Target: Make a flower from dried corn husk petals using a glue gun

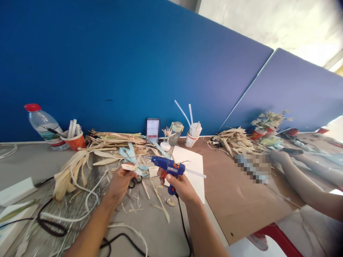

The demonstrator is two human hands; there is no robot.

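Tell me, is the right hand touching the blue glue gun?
Touching. The head view shows the right hand wrapped around the handle of the blue glue gun, with no gap between them.

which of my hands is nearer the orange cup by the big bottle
Left. Your left hand is in front of the orange cup and to its right; your right hand, holding the glue gun, is farther right.

From where I stand, the left hand [121, 182] hides part of the pale flat scrap [128, 167] it pinches. The upright black-framed screen [152, 129] is blurred past reading, and a co-worker's bare arm [302, 182] runs out of view rightward.
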